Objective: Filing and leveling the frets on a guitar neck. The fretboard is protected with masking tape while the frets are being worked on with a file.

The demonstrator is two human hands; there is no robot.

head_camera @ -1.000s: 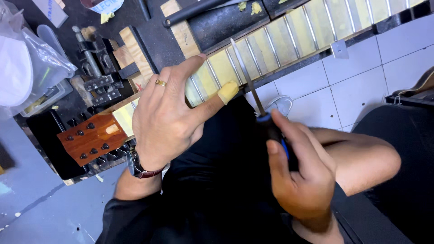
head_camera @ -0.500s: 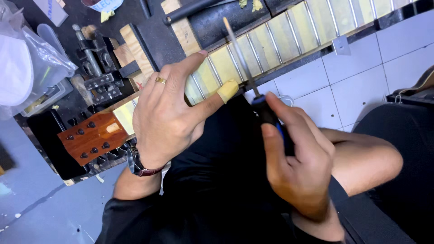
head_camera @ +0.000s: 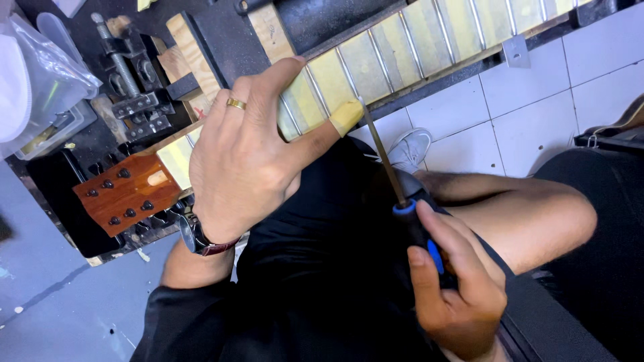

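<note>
My left hand [head_camera: 245,151], with a gold ring and a taped thumb tip, is clasped over a guitar neck [head_camera: 402,47] near the brown headstock [head_camera: 124,191]. The neck has yellow-taped spaces between metal frets. My right hand [head_camera: 453,285] grips the black and blue handle of a thin metal tool [head_camera: 382,151]. The tool's shaft points up at the neck's near edge, its tip beside my taped thumb.
A metal clamp with a screw [head_camera: 131,84] and wooden blocks [head_camera: 188,50] sit on the dark workbench at upper left. A clear plastic bag [head_camera: 37,80] lies at far left. White floor tiles [head_camera: 530,87], my shoe [head_camera: 410,149] and my knee [head_camera: 537,214] are below the neck.
My right hand has drawn back toward my body and lower in the view. The tool's shaft now shows fully, with its tip by my left thumb. My left hand stays on the neck.
</note>
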